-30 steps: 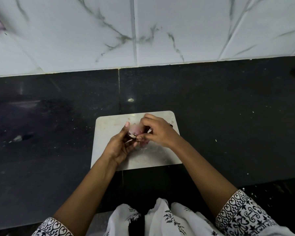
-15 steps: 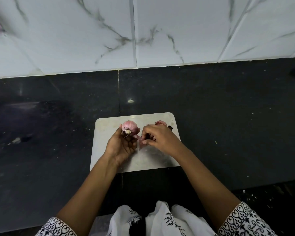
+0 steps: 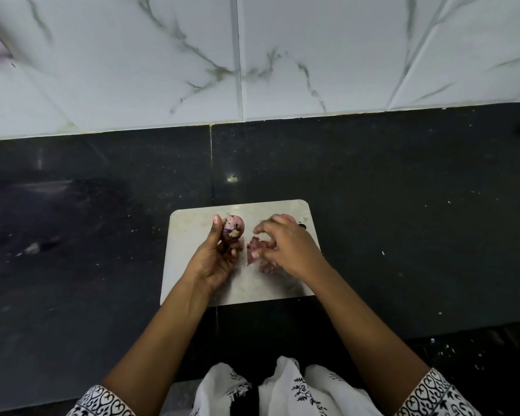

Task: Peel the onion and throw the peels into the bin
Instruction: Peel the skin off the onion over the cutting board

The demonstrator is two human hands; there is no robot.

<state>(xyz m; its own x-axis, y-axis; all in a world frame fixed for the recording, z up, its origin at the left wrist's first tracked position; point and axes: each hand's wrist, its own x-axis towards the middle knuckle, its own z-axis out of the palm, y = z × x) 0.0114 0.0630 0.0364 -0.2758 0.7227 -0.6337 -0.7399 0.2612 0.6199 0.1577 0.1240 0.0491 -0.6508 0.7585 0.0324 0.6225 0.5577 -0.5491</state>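
My left hand (image 3: 215, 259) grips a small pink onion (image 3: 234, 230) above the left half of a pale cutting board (image 3: 192, 235), with the thumb up along its left side. The onion's end faces me and carries torn bits of skin. My right hand (image 3: 285, 249) hovers over the board's right half, its fingers loosely spread and bent just above a small heap of purple peels (image 3: 254, 250). Another pink onion (image 3: 287, 218) peeks out behind that hand. No bin is in view.
The board lies on a dark stone counter (image 3: 403, 220) that runs to a white marble-tiled wall (image 3: 312, 55). Small crumbs dot the counter. The counter's front edge is close to my body, where white patterned cloth (image 3: 282, 391) shows.
My hands have moved apart. The left hand lifted the onion to the left, while the right hand pulled a strip of skin off and lowered it to the peels on the board.
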